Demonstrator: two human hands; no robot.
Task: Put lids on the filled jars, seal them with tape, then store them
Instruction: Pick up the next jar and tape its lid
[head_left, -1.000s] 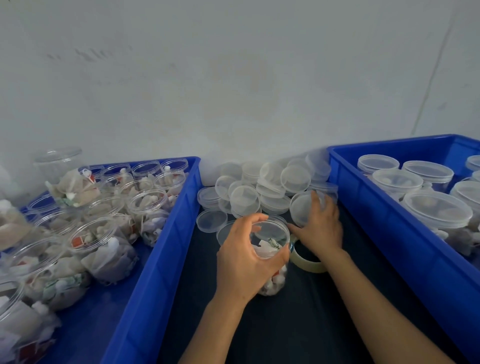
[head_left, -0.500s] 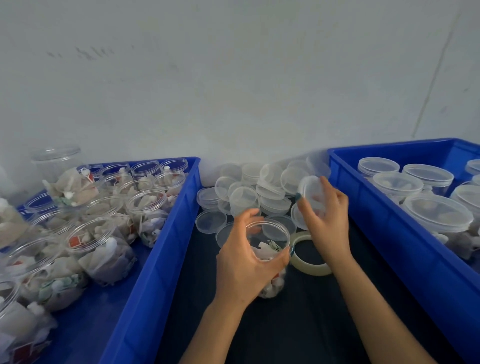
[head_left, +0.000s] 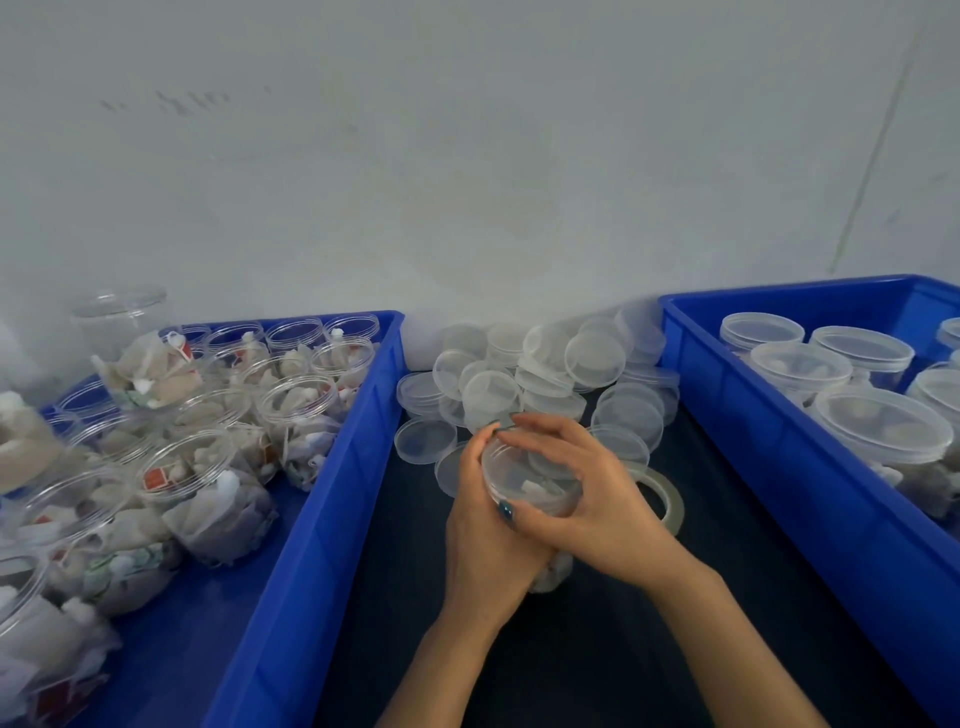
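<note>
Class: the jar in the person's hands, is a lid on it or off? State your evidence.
On: a clear lid covers the jar under the right hand. Whether it is fully seated, cannot tell.

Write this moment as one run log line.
step: lidding | left hand: holds jar | right hand: holds lid on jar | tape roll: idle

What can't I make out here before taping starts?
Head view:
Whether the lid is seated on the jar: left hand and right hand cover the rim.
The tape roll: partly behind the right hand.
The nearest open jars in the left bin: cut by the frame edge.
</note>
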